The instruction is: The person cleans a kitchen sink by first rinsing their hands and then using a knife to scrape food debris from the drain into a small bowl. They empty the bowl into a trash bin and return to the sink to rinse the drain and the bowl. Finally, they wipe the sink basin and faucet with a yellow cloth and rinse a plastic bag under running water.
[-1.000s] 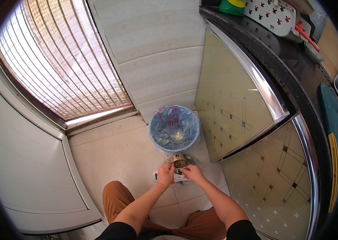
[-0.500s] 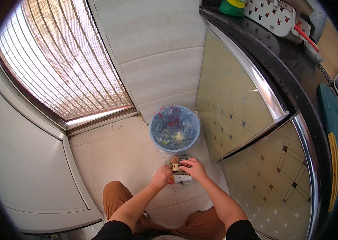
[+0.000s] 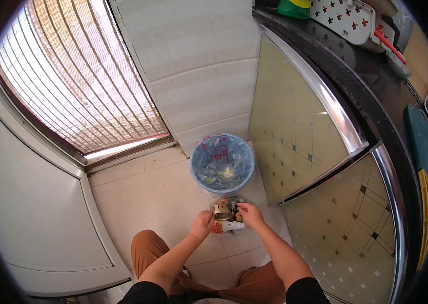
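Trousers (image 3: 148, 247): matte brown cloth over my bent knee.
Left hand (image 3: 204, 224): thumb and fingers pinched together on the near left edge of the metal cup (image 3: 221, 207).
Right hand (image 3: 251, 215): fingers bent, just right of the cup; I cannot tell whether they grip anything.
Cup's place: between my hands, above crumpled clear plastic (image 3: 240, 231) and a white-and-red wrapper (image 3: 231, 226).
Cup's direction: hollow mouth tipped toward me, axis running roughly away from my body; squat, so no side is clearly longest.
Cup's make: shiny, thin-walled, round, with dark marks along its side.
Bin (image 3: 220, 191): round blue plastic, just beyond the cup, its wrinkled film liner holding pale scraps.
Cabinet doors (image 3: 295, 121): glossy, cream, patterned with small dark squares.
Wall (image 3: 204, 40): smooth pale tiles.
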Motion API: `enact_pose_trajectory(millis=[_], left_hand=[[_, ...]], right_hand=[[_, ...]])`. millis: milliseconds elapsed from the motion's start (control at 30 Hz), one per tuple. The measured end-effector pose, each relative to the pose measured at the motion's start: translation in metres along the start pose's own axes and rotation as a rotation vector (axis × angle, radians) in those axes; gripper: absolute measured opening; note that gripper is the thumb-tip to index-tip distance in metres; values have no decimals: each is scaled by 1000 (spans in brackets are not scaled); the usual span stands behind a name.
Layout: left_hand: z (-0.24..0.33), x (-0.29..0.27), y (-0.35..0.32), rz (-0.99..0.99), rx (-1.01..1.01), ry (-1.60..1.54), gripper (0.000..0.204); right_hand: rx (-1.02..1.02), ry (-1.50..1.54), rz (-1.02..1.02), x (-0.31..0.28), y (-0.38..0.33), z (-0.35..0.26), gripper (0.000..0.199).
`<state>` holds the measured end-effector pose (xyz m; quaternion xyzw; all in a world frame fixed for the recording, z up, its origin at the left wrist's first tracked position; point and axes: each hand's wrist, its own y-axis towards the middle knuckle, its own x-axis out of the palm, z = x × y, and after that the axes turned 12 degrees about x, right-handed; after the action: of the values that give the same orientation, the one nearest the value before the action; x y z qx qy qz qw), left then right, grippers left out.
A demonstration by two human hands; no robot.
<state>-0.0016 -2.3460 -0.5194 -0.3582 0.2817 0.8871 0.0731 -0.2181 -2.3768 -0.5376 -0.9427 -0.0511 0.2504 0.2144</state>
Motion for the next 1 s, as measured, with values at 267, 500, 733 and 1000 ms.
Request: enact_pose_trajectory(millis=[267,500,733,1000], left_hand=[[20,1,11,-103,-380,-202,18],[7,11,8,-47,-653,-343,19],[-16,34,-6,15,-719,-413,21],[3,11,12,61,-1076,-939,17]], right_hand=[[282,229,-200,1,1,-5,25],[223,489,-245,1,6,3,19],[65,362,-175,0,-10,-22,17],[-79,86,-45,10,1,14,12]])
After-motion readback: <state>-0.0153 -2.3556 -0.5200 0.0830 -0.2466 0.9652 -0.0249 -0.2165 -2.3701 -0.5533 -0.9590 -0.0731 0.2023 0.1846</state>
